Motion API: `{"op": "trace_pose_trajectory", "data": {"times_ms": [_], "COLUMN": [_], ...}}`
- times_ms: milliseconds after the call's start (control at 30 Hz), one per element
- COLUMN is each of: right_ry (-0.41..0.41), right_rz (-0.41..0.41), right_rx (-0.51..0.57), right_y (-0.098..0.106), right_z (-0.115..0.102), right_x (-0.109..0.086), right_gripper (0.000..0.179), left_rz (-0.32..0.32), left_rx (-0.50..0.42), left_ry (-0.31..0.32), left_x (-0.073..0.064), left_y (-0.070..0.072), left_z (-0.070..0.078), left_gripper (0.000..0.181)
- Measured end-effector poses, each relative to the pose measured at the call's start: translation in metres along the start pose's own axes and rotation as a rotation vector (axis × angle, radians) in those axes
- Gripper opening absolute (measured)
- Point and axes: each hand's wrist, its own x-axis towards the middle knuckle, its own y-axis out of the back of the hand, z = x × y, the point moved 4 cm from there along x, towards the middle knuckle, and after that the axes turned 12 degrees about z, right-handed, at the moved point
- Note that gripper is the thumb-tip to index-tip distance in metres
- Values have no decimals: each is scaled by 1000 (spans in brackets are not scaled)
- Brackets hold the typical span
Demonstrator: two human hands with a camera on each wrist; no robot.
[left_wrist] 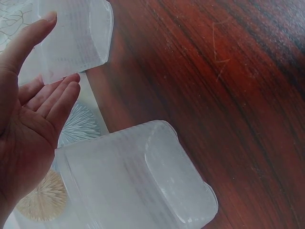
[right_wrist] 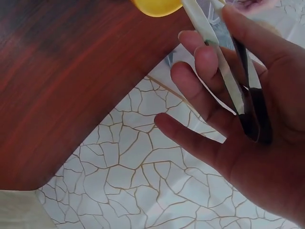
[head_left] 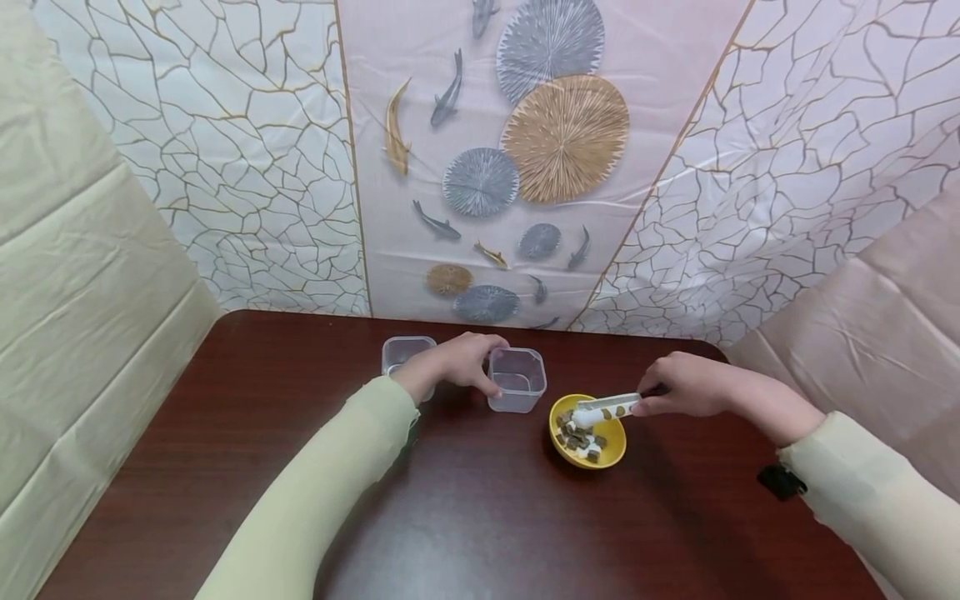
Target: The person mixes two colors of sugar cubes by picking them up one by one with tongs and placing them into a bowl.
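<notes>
My left hand (head_left: 467,361) holds the left side of a clear square plastic container (head_left: 517,402), thumb at the near side and fingers toward the back. The left wrist view shows its thumb and fingers on either side of the container wall (left_wrist: 78,40). My right hand (head_left: 684,382) pinches a pair of white tongs (head_left: 615,407) with a brown pattern. Their dark joined end (right_wrist: 255,124) lies toward the palm. The tong tips reach into a yellow bowl (head_left: 617,454) of small brown and white pieces (head_left: 581,437). Whether the tips pinch a piece, I cannot tell.
A second clear container (head_left: 405,344) stands left of the first, partly hidden behind my left wrist. Something green shows under my left sleeve. All stand on a dark brown table (head_left: 480,517), with patterned cloth (head_left: 285,167) behind and plain cloth at both sides.
</notes>
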Motion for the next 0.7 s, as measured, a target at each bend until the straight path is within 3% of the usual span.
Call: {"op": "trace_pose_trajectory", "data": {"times_ms": [267,500,700], "right_ry": [-89,-135,-148], "right_rz": [-45,6,61], "right_rx": [177,343,370], "right_y": [2,-1,-7], "right_z": [8,17,19], "right_x": [-2,-4,-2], "right_gripper": [22,17,17], "left_rz": [5,-5,-8], "left_rx": [-2,5,30], "left_ry": [-3,-2,8], "left_x": [-1,0,1], "left_y": [1,-1,-1], "left_z": [0,-1,-1], "left_gripper": [79,79,80]}}
